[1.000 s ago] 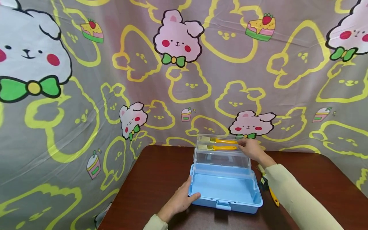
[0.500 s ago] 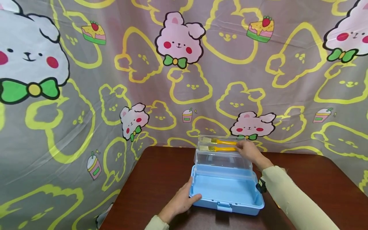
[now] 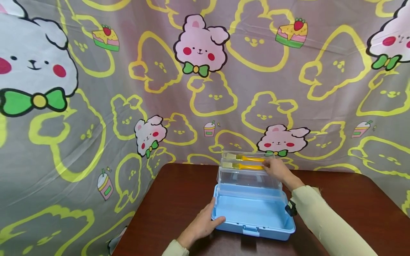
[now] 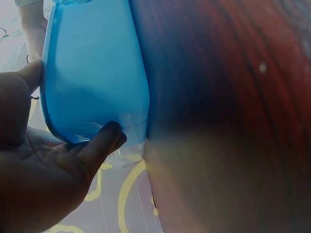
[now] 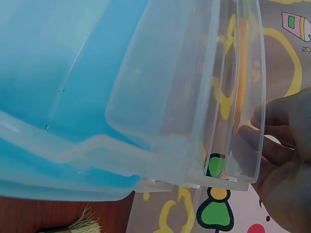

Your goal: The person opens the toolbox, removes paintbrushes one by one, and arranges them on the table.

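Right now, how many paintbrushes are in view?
3: upper brush and lower brush in the clear tray; third brush, only bristles showing, on the table right of the box. The right sleeve may hide more.

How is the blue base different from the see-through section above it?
The blue base is opaque, while the clear section is see-through.
The blue base rests on the table; the clear section stands raised over its back.
The left hand grips the blue base, while the right hand is at the clear section, by two yellow-handled brushes.
Both appear part of one case.
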`<action>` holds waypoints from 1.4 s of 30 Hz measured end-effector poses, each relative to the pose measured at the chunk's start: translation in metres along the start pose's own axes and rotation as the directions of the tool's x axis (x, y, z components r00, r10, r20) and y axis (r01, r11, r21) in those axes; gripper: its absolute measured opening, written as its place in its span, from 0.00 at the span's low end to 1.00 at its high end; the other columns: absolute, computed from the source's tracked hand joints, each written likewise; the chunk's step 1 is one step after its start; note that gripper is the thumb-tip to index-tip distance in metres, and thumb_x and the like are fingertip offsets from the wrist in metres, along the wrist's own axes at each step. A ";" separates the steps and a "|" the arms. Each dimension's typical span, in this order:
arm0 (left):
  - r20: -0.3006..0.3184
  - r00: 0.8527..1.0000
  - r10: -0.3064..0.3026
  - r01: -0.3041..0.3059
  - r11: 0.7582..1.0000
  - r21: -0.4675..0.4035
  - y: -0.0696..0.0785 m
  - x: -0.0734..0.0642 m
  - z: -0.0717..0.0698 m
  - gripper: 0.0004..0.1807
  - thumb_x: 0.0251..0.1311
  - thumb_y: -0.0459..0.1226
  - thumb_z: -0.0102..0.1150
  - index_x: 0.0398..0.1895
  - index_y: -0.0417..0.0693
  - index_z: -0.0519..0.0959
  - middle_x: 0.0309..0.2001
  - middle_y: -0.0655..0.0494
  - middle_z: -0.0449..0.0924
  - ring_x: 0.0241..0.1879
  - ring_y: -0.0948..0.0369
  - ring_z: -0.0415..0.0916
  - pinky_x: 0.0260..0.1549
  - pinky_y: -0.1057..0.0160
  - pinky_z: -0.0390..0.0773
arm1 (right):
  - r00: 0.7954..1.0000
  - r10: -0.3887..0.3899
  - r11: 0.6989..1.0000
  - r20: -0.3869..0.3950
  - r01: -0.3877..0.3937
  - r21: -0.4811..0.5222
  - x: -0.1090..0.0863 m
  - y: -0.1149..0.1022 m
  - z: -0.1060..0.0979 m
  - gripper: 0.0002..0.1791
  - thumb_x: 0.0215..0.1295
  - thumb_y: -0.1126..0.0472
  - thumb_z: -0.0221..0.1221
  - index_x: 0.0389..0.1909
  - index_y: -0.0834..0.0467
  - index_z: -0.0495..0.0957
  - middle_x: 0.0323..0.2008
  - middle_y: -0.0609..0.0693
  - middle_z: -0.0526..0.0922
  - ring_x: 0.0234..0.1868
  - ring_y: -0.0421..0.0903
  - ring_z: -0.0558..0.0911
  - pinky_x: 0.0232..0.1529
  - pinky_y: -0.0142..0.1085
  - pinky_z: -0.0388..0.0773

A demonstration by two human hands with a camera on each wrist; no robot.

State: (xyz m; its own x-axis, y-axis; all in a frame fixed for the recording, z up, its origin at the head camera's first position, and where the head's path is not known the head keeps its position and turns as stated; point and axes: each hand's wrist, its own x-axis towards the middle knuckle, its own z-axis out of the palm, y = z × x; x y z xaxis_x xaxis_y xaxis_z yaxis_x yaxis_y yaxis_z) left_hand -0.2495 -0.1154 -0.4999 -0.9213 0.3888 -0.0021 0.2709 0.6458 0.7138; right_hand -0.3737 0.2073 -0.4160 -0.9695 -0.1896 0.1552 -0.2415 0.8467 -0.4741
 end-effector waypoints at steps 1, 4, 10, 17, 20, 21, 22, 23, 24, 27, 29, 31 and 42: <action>-0.001 1.000 0.001 -0.001 1.000 0.000 0.000 0.000 0.000 0.48 0.63 0.54 0.54 0.74 0.39 0.44 0.71 0.39 0.52 0.67 0.46 0.55 0.59 0.43 0.60 | 1.000 0.001 1.000 0.000 -0.001 0.003 0.000 0.000 0.000 0.14 0.64 0.67 0.57 0.47 0.71 0.78 0.40 0.62 0.81 0.34 0.50 0.79 0.36 0.43 0.79; -0.005 1.000 0.006 -0.006 1.000 0.001 -0.001 0.000 0.001 0.48 0.63 0.54 0.55 0.74 0.39 0.44 0.70 0.38 0.52 0.66 0.46 0.56 0.59 0.43 0.60 | 1.000 -0.012 1.000 -0.001 0.012 0.006 -0.001 0.001 0.000 0.13 0.64 0.67 0.56 0.47 0.71 0.79 0.40 0.62 0.81 0.33 0.49 0.78 0.35 0.42 0.79; -0.014 1.000 0.013 -0.013 1.000 0.016 0.001 -0.001 0.001 0.47 0.63 0.53 0.55 0.74 0.38 0.45 0.70 0.38 0.52 0.67 0.46 0.56 0.60 0.43 0.60 | 1.000 0.001 1.000 -0.015 0.000 0.023 0.000 0.001 0.000 0.14 0.64 0.67 0.57 0.47 0.70 0.79 0.41 0.62 0.81 0.36 0.52 0.79 0.37 0.43 0.79; -0.002 1.000 0.010 -0.010 1.000 0.014 0.001 -0.002 0.001 0.48 0.63 0.54 0.55 0.74 0.39 0.45 0.70 0.38 0.52 0.67 0.46 0.56 0.59 0.43 0.60 | 0.997 0.051 0.997 -0.050 -0.048 0.055 -0.004 -0.004 -0.003 0.14 0.62 0.67 0.59 0.46 0.70 0.80 0.41 0.62 0.81 0.40 0.55 0.78 0.39 0.44 0.79; -0.003 1.000 0.014 -0.014 1.000 0.015 0.001 -0.001 0.001 0.48 0.63 0.54 0.55 0.74 0.39 0.45 0.70 0.39 0.52 0.67 0.46 0.56 0.60 0.43 0.60 | 0.996 0.072 0.994 -0.059 -0.067 0.084 -0.004 -0.005 -0.004 0.14 0.61 0.67 0.61 0.47 0.69 0.80 0.41 0.61 0.81 0.40 0.55 0.78 0.39 0.44 0.79; -0.005 1.000 0.018 -0.018 1.000 0.016 0.001 -0.001 0.001 0.48 0.63 0.54 0.55 0.74 0.38 0.45 0.70 0.38 0.52 0.67 0.46 0.56 0.60 0.43 0.60 | 0.995 0.078 0.992 -0.062 -0.071 0.102 -0.004 -0.005 -0.004 0.15 0.60 0.68 0.61 0.47 0.69 0.79 0.42 0.62 0.81 0.41 0.55 0.78 0.40 0.44 0.79; -0.008 1.000 0.019 -0.019 1.000 0.017 0.002 -0.001 0.000 0.47 0.63 0.54 0.55 0.74 0.38 0.45 0.70 0.38 0.53 0.67 0.46 0.56 0.60 0.43 0.60 | 0.994 0.084 0.989 -0.063 -0.076 0.123 -0.004 -0.006 -0.005 0.15 0.60 0.68 0.61 0.48 0.69 0.79 0.43 0.62 0.81 0.42 0.56 0.78 0.41 0.44 0.79; -0.010 1.000 0.020 -0.020 1.000 0.020 0.002 -0.001 0.000 0.47 0.63 0.54 0.55 0.74 0.38 0.45 0.70 0.38 0.53 0.66 0.46 0.56 0.60 0.43 0.60 | 0.994 0.088 0.986 -0.064 -0.078 0.145 -0.004 -0.006 -0.005 0.16 0.60 0.69 0.61 0.49 0.69 0.78 0.44 0.63 0.80 0.43 0.56 0.78 0.41 0.44 0.79; -0.014 1.000 0.023 -0.023 1.000 0.021 0.002 -0.001 0.000 0.47 0.63 0.54 0.55 0.74 0.38 0.45 0.70 0.38 0.53 0.66 0.46 0.56 0.59 0.43 0.60 | 0.993 0.095 0.983 -0.067 -0.082 0.165 -0.004 -0.007 -0.005 0.17 0.59 0.69 0.62 0.50 0.69 0.78 0.45 0.63 0.80 0.43 0.56 0.78 0.42 0.44 0.78; -0.018 1.000 0.025 -0.024 0.999 0.025 0.002 -0.001 -0.001 0.47 0.63 0.54 0.55 0.74 0.38 0.45 0.70 0.38 0.53 0.66 0.45 0.56 0.59 0.43 0.60 | 0.993 0.100 0.972 -0.069 -0.083 0.220 -0.004 -0.008 -0.006 0.18 0.59 0.71 0.62 0.51 0.69 0.77 0.48 0.65 0.79 0.46 0.57 0.77 0.44 0.45 0.78; -0.016 1.000 0.024 -0.023 1.000 0.021 0.002 -0.001 -0.001 0.47 0.63 0.54 0.55 0.74 0.38 0.45 0.70 0.38 0.53 0.66 0.46 0.56 0.60 0.43 0.60 | 0.992 0.102 0.968 -0.069 -0.083 0.239 -0.004 -0.008 -0.006 0.18 0.59 0.71 0.61 0.52 0.69 0.77 0.49 0.65 0.78 0.46 0.58 0.77 0.45 0.46 0.77; -0.012 1.000 0.017 -0.016 1.000 0.014 0.002 -0.002 -0.001 0.47 0.63 0.54 0.55 0.74 0.38 0.45 0.70 0.38 0.52 0.67 0.46 0.56 0.60 0.43 0.59 | 0.992 0.106 0.965 -0.069 -0.086 0.249 -0.005 -0.008 -0.005 0.18 0.60 0.70 0.61 0.52 0.68 0.77 0.49 0.64 0.78 0.47 0.58 0.77 0.46 0.46 0.77; -0.008 1.000 0.006 -0.006 1.000 -0.005 0.002 -0.003 0.000 0.48 0.62 0.54 0.56 0.74 0.40 0.44 0.71 0.39 0.52 0.67 0.46 0.55 0.59 0.42 0.60 | 0.998 0.060 0.959 -0.036 -0.048 0.279 -0.011 -0.012 -0.004 0.19 0.62 0.71 0.59 0.55 0.65 0.76 0.50 0.63 0.77 0.45 0.55 0.76 0.47 0.46 0.77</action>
State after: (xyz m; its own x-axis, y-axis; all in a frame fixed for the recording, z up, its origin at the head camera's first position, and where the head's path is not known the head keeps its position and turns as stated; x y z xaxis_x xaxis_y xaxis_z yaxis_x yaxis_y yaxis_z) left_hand -0.2460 -0.1155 -0.4989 -0.9219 0.3874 0.0076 0.2751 0.6403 0.7172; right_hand -0.3604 0.2014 -0.4081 -0.9802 -0.1200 0.1577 -0.1968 0.6822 -0.7042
